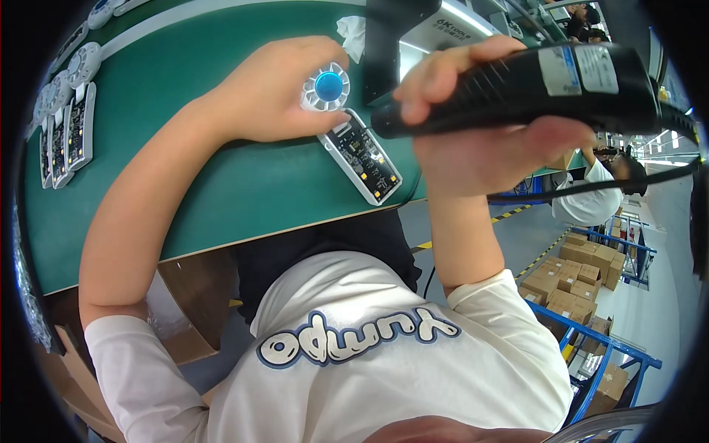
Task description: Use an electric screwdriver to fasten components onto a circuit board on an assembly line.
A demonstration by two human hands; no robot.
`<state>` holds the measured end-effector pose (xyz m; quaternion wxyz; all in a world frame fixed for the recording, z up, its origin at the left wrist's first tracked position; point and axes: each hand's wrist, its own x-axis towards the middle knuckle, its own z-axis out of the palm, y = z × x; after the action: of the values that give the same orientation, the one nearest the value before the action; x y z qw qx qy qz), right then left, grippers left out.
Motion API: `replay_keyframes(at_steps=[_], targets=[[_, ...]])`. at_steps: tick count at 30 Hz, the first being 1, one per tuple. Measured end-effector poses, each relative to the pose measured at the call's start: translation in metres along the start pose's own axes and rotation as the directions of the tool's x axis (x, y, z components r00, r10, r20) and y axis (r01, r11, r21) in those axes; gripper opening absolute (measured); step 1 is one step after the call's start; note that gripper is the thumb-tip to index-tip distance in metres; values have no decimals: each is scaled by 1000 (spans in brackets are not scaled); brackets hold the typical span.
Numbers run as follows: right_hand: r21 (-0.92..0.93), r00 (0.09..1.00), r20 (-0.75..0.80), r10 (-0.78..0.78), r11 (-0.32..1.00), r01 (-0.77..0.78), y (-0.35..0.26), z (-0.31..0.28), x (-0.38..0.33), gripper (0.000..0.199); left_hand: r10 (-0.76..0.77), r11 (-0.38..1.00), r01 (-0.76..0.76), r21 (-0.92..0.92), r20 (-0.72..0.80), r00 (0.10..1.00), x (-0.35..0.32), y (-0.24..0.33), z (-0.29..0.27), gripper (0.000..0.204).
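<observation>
My left hand (269, 92) rests on the green table (221, 184) and grips the round white head of a small handheld fan (329, 88) with a blue hub. The fan's handle (362, 156) lies open toward me, showing a circuit board inside. My right hand (473, 140) is closed around a black electric screwdriver (532, 85) held level, its front end right above the top of the open handle. A black cable (591, 188) trails from the tool to the right.
Several more white fan parts (70, 111) lie in a row along the table's far left. A crumpled white cloth (353, 33) sits beyond the fan. Stacked cardboard boxes on blue racks (583, 273) stand on the floor to the right, where another person (591, 203) works.
</observation>
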<state>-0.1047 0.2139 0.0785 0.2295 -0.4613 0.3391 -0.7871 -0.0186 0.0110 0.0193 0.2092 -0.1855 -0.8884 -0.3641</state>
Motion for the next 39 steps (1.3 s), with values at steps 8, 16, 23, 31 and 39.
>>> replay_keyframes(at_steps=[8, 16, 23, 31, 39], targets=[[-120, 989, 31, -142, 982, 144, -45, -1, -2, 104, -46, 999, 46, -14, 14, 999, -5, 4, 1, 44], [-454, 919, 76, -388, 807, 378, -64, -42, 6, 98, -112, 993, 114, -38, 41, 993, 1, 10, -1, 44], [-247, 984, 29, -174, 953, 176, -58, -21, 8, 101, -85, 996, 85, 2, 46, 995, -3, 1, -1, 47], [-304, 995, 57, -84, 948, 97, -29, 36, -12, 108, -71, 997, 70, 39, 28, 997, 1, 8, 3, 46], [-260, 997, 58, -55, 963, 68, -25, 34, -6, 110, -42, 999, 42, 26, -7, 999, 3, 8, 3, 46]])
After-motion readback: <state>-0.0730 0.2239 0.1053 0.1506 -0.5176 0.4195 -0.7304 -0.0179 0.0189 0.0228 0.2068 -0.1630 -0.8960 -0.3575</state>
